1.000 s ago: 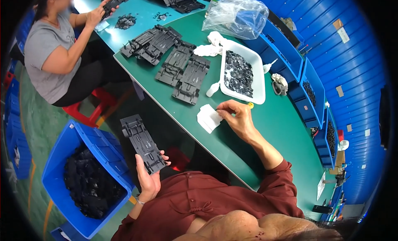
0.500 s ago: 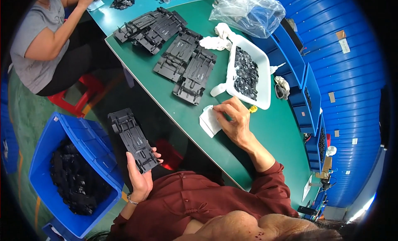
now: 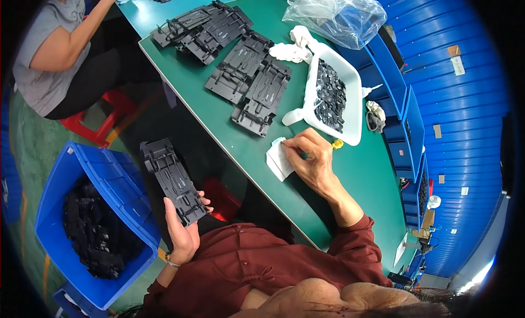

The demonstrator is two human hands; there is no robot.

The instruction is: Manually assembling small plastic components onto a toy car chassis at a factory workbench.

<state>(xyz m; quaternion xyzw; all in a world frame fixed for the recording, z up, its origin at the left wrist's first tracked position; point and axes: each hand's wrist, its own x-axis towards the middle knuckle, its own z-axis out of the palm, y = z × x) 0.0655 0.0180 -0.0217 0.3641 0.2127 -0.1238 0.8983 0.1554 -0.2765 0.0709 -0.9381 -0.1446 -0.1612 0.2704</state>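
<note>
Down by the lap, left hand (image 3: 183,233) has its grip closed on the near end of a long black plastic tray part (image 3: 174,181), thumb on one edge, fingers wrapped round the other, part held up in the air off the bench, well clear of it. Looks stiff, light, ribbed w/ moulded channels; prob. not slippery, but thin ribs could snap if twisted, so best taken by the long edges near an end or mid-length, not by the small tabs. Right hand (image 3: 311,159) rests on the green bench (image 3: 219,127), fingertips pinched together on a small white folded cloth/paper (image 3: 276,159); whether sth small is also in that pinch, can't tell. Just beyond it a white tray (image 3: 350,132) full of small black pieces, a tiny yellow bit (image 3: 337,145) beside it. Further out: more black tray parts (image 3: 249,83) laid flat, a clear plastic bag (image 3: 336,15). Left of the lap, a blue bin (image 3: 87,170) of black parts on the floor. Another person (image 3: 49,61) in grey sits at the far end
</note>
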